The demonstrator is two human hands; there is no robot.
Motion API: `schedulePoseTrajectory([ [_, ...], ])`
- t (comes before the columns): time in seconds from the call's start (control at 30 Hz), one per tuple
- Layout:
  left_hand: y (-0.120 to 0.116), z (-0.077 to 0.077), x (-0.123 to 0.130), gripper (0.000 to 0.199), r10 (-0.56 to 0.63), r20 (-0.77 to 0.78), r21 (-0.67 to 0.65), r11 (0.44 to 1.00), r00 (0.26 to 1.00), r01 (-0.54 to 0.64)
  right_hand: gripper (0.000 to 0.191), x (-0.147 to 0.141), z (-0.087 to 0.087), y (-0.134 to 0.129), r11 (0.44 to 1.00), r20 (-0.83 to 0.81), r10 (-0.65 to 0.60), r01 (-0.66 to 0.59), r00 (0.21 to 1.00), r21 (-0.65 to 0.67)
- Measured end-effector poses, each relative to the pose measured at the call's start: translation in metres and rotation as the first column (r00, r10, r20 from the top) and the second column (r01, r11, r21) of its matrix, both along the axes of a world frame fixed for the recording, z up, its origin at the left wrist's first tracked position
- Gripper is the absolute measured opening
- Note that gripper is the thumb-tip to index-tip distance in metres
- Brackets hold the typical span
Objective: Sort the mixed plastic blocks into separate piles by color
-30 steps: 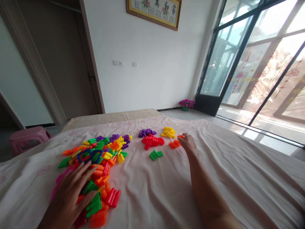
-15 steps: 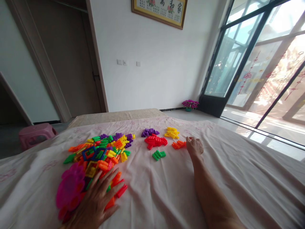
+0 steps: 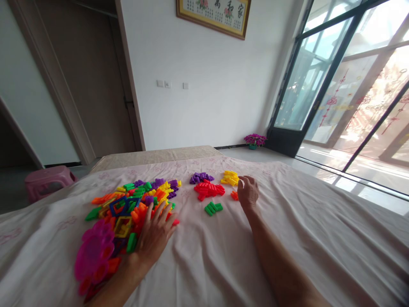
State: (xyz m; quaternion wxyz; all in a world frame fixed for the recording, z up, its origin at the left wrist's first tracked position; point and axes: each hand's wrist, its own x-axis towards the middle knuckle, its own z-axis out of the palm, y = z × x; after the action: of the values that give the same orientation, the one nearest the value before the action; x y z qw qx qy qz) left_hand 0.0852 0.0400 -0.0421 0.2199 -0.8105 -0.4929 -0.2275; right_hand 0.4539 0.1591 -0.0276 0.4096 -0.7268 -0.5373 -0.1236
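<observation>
Across the whole support: one pale cloth (image 3: pixel 322 221), creased, pink-patterned. Left half of the cloth, from near the far edge toward the near edge: one heap of mixed toy blocks (image 3: pixel 139 211), many colours. Over the heap's right side: left hand (image 3: pixel 156 230), palm down, fingers spread wide; any grip cannot be told. Right of centre, toward the far edge: right hand (image 3: pixel 248 192), fingers partly bent; whether it holds a block cannot be told. Heap's near-left side: one pink flower-shaped piece (image 3: pixel 92 251). Middle, toward the far edge: red pile (image 3: pixel 209 190); purple pile (image 3: pixel 200 178), just behind; yellow pile (image 3: pixel 230 178), beside the right fingertips; green pile (image 3: pixel 213 208), nearer; orange pile (image 3: pixel 234 195), partly hidden by the right hand.
</observation>
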Motion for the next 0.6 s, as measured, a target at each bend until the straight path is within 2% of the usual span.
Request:
schedulePoseTrajectory([
  [0.1, 0.013, 0.006, 0.004, 0.029, 0.004, 0.009, 0.004, 1.0, 1.0, -0.004, 0.032, -0.018, 0.005, -0.001, 0.989, 0.029, 0.138, -0.139, 0.99, 0.055],
  [0.2, 0.017, 0.021, -0.003, 0.03, -0.022, 0.073, 0.061, 0.998, 0.997, 0.017, 0.028, -0.046, 0.01, -0.004, 0.933, 0.01, 0.355, -0.355, 0.935, 0.06],
  [0.27, 0.014, 0.037, -0.017, 0.031, -0.027, 0.144, 0.119, 0.993, 0.989, 0.009, 0.025, -0.069, 0.011, -0.01, 0.841, -0.024, 0.54, -0.54, 0.841, 0.021],
  [0.33, 0.008, 0.054, -0.04, 0.034, 0.05, 0.244, 0.158, 0.983, 0.969, -0.09, 0.023, -0.094, 0.01, -0.02, 0.7, -0.065, 0.711, -0.713, 0.7, -0.028],
  [0.4, 0.003, 0.066, -0.07, 0.038, 0.156, 0.357, 0.16, 0.961, 0.921, -0.225, 0.028, -0.117, 0.006, -0.034, 0.544, -0.114, 0.829, -0.836, 0.548, -0.068],
  [0.47, -0.002, 0.067, -0.106, 0.042, 0.277, 0.473, 0.081, 0.932, 0.836, -0.354, 0.043, -0.137, 0.001, -0.046, 0.402, -0.131, 0.901, -0.909, 0.414, -0.108],
  [0.5, -0.004, 0.063, -0.125, 0.045, 0.33, 0.532, 0.014, 0.917, 0.78, -0.398, 0.051, -0.144, -0.002, -0.051, 0.349, -0.115, 0.924, -0.928, 0.364, -0.133],
  [0.53, -0.005, 0.055, -0.143, 0.047, 0.408, 0.6, -0.062, 0.881, 0.688, -0.468, 0.056, -0.151, -0.005, -0.054, 0.314, -0.088, 0.94, -0.936, 0.33, -0.159],
  [0.6, -0.005, 0.033, -0.174, 0.05, 0.571, 0.641, -0.279, 0.796, 0.513, -0.537, 0.055, -0.159, -0.011, -0.057, 0.283, -0.024, 0.955, -0.936, 0.294, -0.211],
])
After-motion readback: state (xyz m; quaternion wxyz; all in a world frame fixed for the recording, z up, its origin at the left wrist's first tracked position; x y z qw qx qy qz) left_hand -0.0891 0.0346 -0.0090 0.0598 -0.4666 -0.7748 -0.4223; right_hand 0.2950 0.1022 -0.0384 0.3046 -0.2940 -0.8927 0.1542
